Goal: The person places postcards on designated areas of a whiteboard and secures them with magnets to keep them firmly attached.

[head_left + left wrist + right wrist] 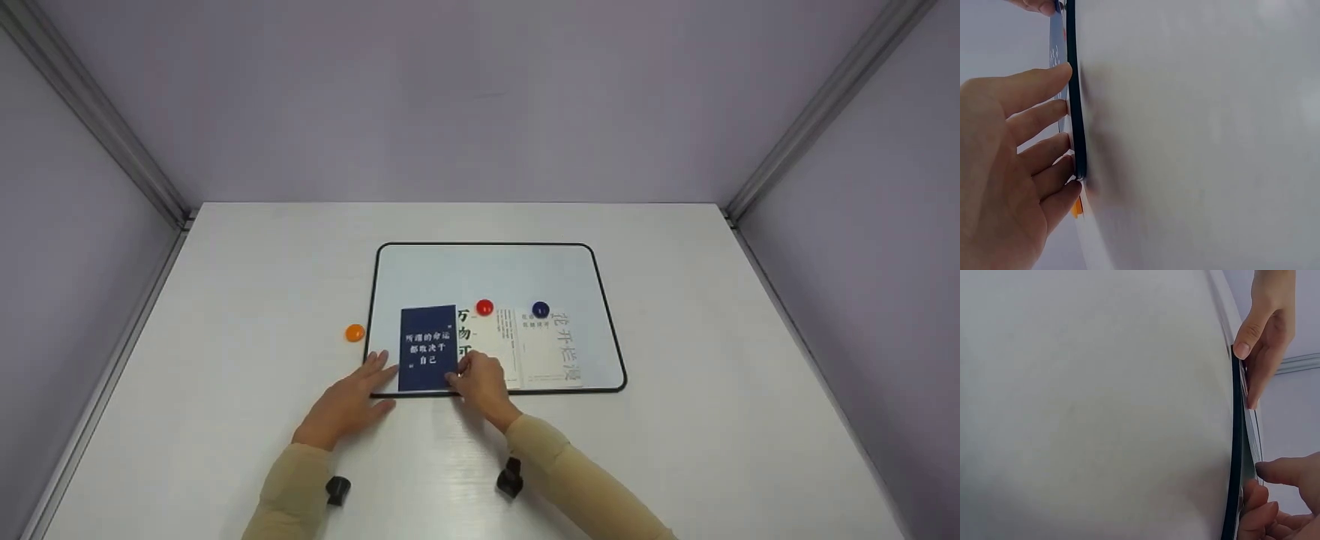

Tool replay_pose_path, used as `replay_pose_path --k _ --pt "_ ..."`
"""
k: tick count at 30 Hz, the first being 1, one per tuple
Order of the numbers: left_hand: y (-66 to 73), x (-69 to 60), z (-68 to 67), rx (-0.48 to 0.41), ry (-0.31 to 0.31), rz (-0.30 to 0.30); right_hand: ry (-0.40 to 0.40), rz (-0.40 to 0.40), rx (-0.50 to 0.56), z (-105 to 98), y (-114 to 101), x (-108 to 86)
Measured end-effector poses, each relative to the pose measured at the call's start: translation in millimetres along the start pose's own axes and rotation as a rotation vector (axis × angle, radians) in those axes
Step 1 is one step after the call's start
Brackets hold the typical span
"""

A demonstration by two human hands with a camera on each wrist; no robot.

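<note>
A dark blue card (427, 337) with white characters lies on the left part of a black-framed whiteboard (480, 274). My right hand (481, 382) pinches its lower right edge, and in the right wrist view the thumb (1283, 471) is on top with the fingers curled beneath. My left hand (349, 401) rests at the board's front left corner, fingers extended and fingertips near the card's left edge. A cream card (491, 341) with large green characters lies partly hidden behind my right hand and the blue card. A red round magnet (484, 307) sits at its top.
Right of that is a pale card (551, 352) with grey characters and a dark blue round magnet (540, 309) near its top. An orange round magnet (355, 332) lies on the white table (712, 337), left of the board. Walls (480, 105) enclose the table's back and sides.
</note>
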State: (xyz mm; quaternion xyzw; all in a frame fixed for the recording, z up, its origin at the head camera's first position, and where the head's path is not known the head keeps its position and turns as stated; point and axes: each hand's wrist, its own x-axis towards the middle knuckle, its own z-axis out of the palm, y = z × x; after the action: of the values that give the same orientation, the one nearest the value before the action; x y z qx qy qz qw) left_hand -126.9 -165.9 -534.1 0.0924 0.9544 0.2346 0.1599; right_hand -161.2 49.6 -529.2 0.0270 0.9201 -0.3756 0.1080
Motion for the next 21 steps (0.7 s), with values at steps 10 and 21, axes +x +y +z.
replay_pose_path --k 10,21 --pt "1.6 -1.1 0.0 -0.003 0.003 -0.008 0.033 -0.009 -0.037 3.2 1.2 0.8" --pt "1.2 -1.2 -0.6 -0.012 0.003 0.001 0.008 -0.016 0.019 -0.3 1.9 -2.0"
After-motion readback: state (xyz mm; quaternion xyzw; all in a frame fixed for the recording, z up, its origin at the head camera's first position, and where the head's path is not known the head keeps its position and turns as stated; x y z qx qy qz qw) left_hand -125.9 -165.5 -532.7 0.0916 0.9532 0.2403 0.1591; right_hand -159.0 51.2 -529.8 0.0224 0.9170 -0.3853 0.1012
